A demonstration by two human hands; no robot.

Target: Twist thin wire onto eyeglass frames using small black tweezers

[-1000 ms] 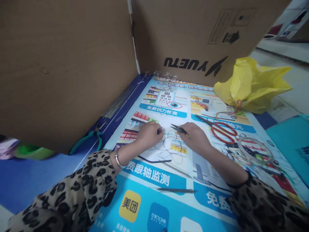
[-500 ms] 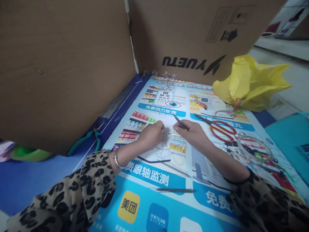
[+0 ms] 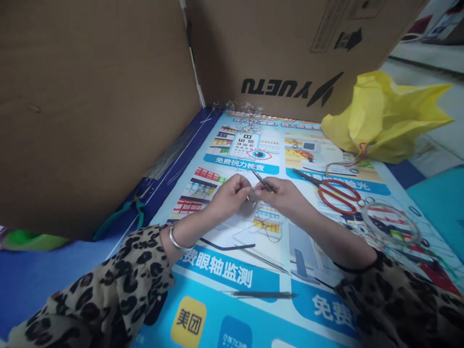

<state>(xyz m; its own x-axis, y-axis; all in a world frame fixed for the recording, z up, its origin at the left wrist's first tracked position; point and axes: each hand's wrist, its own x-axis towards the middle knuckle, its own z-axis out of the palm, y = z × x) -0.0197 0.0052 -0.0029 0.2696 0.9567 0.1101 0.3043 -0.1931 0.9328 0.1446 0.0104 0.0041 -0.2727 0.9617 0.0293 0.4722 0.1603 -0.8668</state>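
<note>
While gripping slim pliers in the right hand, now meets the left hand — well apart a second ago — pinching a small shiny piece between close-set fingertips above the poster, so joining both at one spot.

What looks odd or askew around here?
The cardboard panel behind the printed sheet stands out: its large lettering is upside down. On the sheet, some thin straight pieces lie fanned askew. I see no clear spill or damage.
</note>
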